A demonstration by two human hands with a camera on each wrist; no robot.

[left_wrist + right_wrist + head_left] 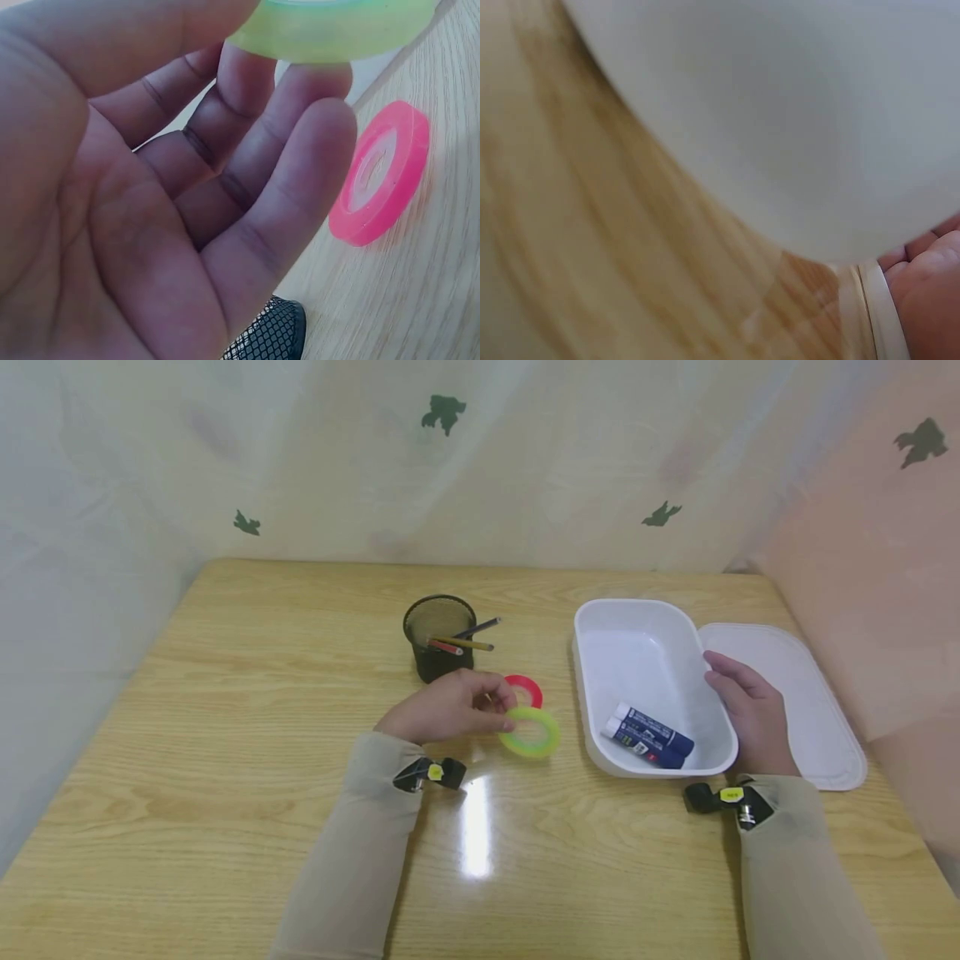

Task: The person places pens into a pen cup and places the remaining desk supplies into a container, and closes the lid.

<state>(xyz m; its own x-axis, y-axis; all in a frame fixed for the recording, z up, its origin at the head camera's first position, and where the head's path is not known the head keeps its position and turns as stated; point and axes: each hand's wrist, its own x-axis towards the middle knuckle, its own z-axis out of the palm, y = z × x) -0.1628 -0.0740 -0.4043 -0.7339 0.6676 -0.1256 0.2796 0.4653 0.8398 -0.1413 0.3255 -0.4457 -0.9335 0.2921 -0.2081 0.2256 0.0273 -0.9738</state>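
My left hand [463,703] pinches a yellow-green tape roll [551,735] between thumb and fingers, above the table. In the left wrist view the same tape roll [337,34] sits at the fingertips, and a pink-red tape roll [390,176] lies flat on the wood beyond the fingers. My right hand [757,714] touches the right rim of a white plastic container [637,652] with its fingertips; some of its fingers are hidden. Two blue glue sticks [648,735] with white caps lie inside, at the container's near end. The container's wall [780,135] fills much of the right wrist view.
A black mesh pencil cup [438,664] stands behind my left hand, with several pencils [468,642] leaning out to the right. A white lid [787,693] lies right of the container, partly behind my right hand. Patterned curtain [525,460] borders the wooden table [225,710].
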